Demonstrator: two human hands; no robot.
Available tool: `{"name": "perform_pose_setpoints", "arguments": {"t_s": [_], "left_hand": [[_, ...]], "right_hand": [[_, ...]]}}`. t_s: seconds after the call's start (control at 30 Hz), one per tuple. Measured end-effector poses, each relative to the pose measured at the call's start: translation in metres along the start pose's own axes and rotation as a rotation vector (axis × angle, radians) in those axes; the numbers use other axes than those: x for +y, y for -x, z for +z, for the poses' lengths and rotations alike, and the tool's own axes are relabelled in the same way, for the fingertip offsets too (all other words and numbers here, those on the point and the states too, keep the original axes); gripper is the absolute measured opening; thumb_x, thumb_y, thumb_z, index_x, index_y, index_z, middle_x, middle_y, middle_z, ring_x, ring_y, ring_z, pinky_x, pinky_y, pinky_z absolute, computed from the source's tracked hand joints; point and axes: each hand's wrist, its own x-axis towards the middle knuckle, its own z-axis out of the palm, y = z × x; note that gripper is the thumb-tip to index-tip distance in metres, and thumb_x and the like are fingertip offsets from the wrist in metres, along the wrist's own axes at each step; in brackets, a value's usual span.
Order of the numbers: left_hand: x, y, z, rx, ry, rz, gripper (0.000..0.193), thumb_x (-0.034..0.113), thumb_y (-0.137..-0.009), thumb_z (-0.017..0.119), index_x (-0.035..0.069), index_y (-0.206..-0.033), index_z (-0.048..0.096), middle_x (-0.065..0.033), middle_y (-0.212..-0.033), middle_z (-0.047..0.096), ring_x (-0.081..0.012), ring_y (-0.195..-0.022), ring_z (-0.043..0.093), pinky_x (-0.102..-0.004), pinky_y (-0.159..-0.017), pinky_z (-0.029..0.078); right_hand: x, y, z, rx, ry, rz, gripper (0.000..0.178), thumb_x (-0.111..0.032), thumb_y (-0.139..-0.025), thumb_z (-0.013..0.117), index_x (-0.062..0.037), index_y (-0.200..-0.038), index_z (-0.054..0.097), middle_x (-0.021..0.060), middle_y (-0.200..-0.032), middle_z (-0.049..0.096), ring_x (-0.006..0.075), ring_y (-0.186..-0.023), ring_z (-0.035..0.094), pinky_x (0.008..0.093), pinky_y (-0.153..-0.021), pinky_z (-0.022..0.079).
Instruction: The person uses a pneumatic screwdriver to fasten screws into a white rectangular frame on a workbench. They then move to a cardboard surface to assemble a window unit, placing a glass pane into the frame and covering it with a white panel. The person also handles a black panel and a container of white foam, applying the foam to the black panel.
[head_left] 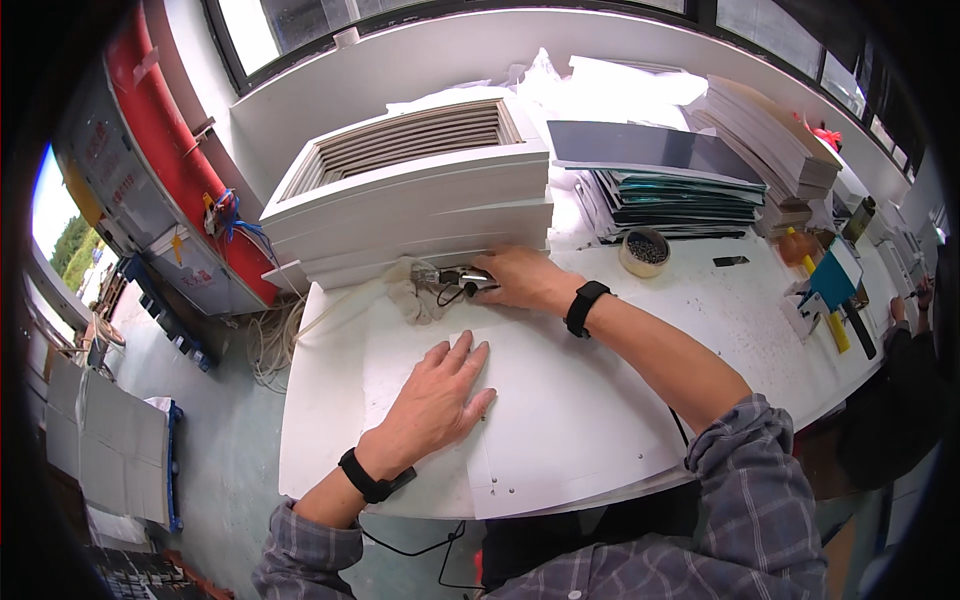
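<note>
My left hand (432, 392) lies flat with fingers spread on a white sheet (570, 425) on the table. Farther off, my right hand (528, 279) has its fingers closed round the right end of a metal hand tool (450, 277) with a dark loop below it. Its exact kind cannot be made out, and my fingers hide part of it. Beneath the tool lies a crumpled pale cloth (418, 302), close to a translucent hose (345, 308). A few small metal pieces (502, 491) rest near the sheet's front edge.
Behind my hands rises a stack of white frames (420, 215). Dark panels (660, 155) are piled to its right, beside stacked boards (775, 150). A round tub (644, 253) holds small metal parts. A blue-and-white tool (835, 275) stands at the right, near another person's hand (898, 310).
</note>
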Motion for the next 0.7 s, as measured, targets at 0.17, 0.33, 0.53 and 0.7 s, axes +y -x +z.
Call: {"name": "perform_pose_setpoints", "arguments": {"t_s": [0.17,0.33,0.53,0.7], "left_hand": [[0.001,-0.001,-0.002,-0.084,-0.008,-0.001,0.066,0.034,-0.102,0.058,-0.002,-0.154,0.040,-0.0305,-0.161,0.037,-0.0523,-0.145,0.038,-0.0507,-0.121,0.035],[-0.001,0.019,-0.008,-0.150,-0.008,-0.009,0.069,0.034,-0.102,0.056,-0.006,-0.155,0.036,-0.0332,-0.163,0.030,-0.0534,-0.150,0.030,-0.0503,-0.125,0.028],[0.009,0.005,0.000,-0.172,-0.006,0.055,0.071,0.030,-0.102,0.058,-0.007,-0.157,0.033,-0.0359,-0.163,0.028,-0.0547,-0.150,0.030,-0.0504,-0.125,0.028],[0.021,0.005,0.003,-0.164,-0.004,0.114,0.071,0.029,-0.101,0.060,-0.005,-0.157,0.034,-0.0360,-0.164,0.026,-0.0547,-0.150,0.030,-0.0498,-0.124,0.030]], "right_hand": [[0.010,0.048,-0.057,0.141,-0.039,-0.007,0.053,-0.033,-0.093,0.074,0.0003,-0.133,0.064,0.0257,-0.120,0.067,0.0418,-0.108,0.067,0.0466,-0.096,0.054],[0.029,0.192,-0.136,0.159,-0.088,0.451,0.041,-0.029,-0.105,0.064,-0.0033,-0.138,0.064,0.0186,-0.117,0.071,0.0252,-0.097,0.071,0.0358,-0.086,0.058],[-0.024,0.357,-0.107,0.261,0.189,0.722,0.051,-0.030,-0.094,0.071,0.0011,-0.133,0.064,0.0192,-0.121,0.069,0.0351,-0.111,0.065,0.0428,-0.097,0.051],[-0.071,0.394,-0.080,0.395,0.313,0.788,0.055,-0.028,-0.091,0.074,0.0040,-0.134,0.061,0.0188,-0.128,0.065,0.0374,-0.122,0.057,0.0462,-0.104,0.047]]}}
